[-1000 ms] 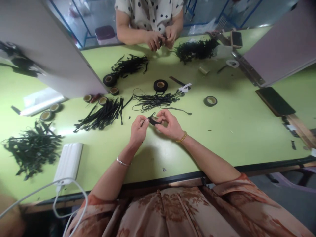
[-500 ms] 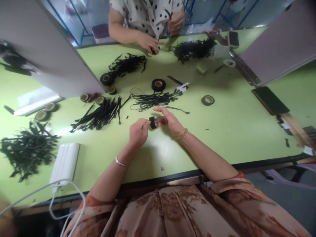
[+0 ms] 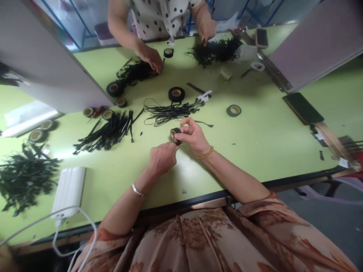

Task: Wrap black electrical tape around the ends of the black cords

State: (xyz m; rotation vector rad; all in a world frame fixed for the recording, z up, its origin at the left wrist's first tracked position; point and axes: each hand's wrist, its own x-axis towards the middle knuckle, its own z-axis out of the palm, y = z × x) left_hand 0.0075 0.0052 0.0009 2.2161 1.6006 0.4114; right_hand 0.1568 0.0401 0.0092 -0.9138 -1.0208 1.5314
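Note:
My right hand (image 3: pixel 193 136) pinches a small roll of black tape (image 3: pixel 174 135) above the green table (image 3: pixel 255 151). My left hand (image 3: pixel 163 158) is closed just below the roll, its fingertips meeting the roll's lower edge; what it holds is hidden. A loose bunch of thin black cables (image 3: pixel 170 112) lies just beyond my hands. A bundle of finished black cables (image 3: pixel 109 130) lies to the left.
A larger black tape roll (image 3: pixel 176 93) and another roll (image 3: pixel 234 110) sit beyond. A person opposite has one hand (image 3: pixel 153 58) on a cable pile and the other (image 3: pixel 207 28) at a second pile (image 3: pixel 215 51). White power bank (image 3: pixel 69 192), dark pile (image 3: pixel 22 175), phone (image 3: pixel 303 108).
My left hand has dropped below the tape roll and closed; the right hand has turned the roll upright. The person opposite spread both hands out onto the two cable piles.

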